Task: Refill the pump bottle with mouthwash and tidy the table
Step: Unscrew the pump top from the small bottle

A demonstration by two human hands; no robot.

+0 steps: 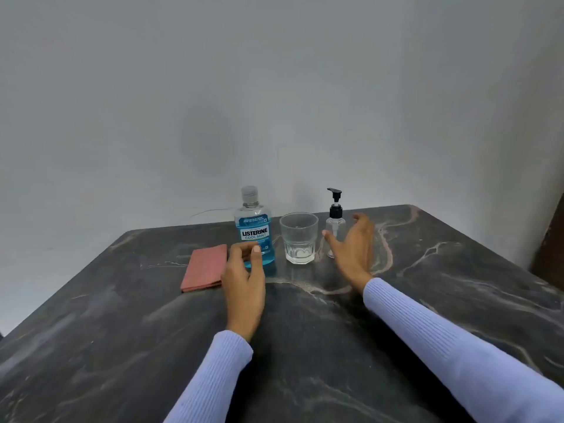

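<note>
A dark marble table point(427, 300) is being viewed from above, with 4 things being kept in a row near its far edge. A folded pink cloth point(205, 268) is lying flat at the left. Just beside it, a mouthwash bottle point(254, 230) is standing upright, capped, with blue liquid showing through its clear body. A clear glass point(299, 238) is standing to the right of the bottle, apart from it. Further right, a small pump bottle point(334, 222) with a black pump head is standing upright, and its clear body is looking nearly empty.

The left hand point(244, 279) is being held in front of the mouthwash bottle's lower part, its fingers curled loosely and spread apart; whether the bottle is being touched cannot be told, and nothing is being gripped firmly. The right hand point(351, 248) is being held wide open just beside the pump bottle, thumb toward the glass, with nothing being grasped. Both forearms are being covered by pale blue ribbed sleeves point(442, 346).
</note>
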